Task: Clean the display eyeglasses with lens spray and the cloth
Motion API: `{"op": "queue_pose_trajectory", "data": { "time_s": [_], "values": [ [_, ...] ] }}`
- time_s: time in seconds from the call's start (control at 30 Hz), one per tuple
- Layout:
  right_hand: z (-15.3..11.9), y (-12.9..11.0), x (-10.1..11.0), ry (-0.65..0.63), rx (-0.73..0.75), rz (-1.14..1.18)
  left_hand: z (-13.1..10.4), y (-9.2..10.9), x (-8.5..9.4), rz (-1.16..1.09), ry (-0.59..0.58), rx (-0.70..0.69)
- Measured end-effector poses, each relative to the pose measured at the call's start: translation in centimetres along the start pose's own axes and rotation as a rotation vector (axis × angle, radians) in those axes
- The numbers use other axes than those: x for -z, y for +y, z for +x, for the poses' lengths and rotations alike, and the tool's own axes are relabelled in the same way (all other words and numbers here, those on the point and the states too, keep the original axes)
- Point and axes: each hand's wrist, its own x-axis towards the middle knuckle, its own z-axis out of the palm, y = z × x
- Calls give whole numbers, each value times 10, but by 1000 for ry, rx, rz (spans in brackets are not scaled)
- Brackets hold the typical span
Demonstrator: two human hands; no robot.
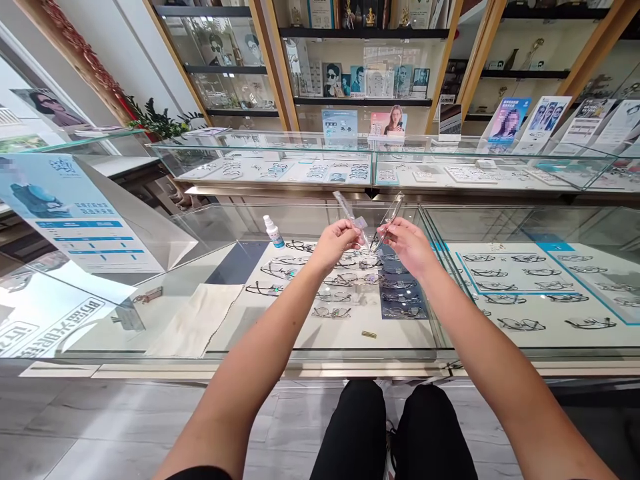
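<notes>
Both arms (267, 340) reach forward, converging; left fingers (347, 233) pinched; right fingers (393, 231) pinched, nearby.

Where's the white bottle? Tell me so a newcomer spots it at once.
Start at the nearest glass display case. Look left of the left hand, beyond the pale cloth. There stands the small white bottle with a blue-marked label, the only bottle beside the rows of eyeglasses.

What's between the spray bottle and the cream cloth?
A dark panel shows between the spray bottle and the cream cloth in the head view.
</notes>
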Motion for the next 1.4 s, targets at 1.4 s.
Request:
{"op": "queue_pose_trajectory", "data": {
  "time_s": [1.4],
  "values": [
    [-26,-5,1,-411,613,-1306,-11,27,15,-105,-207,211]
  ]
}}
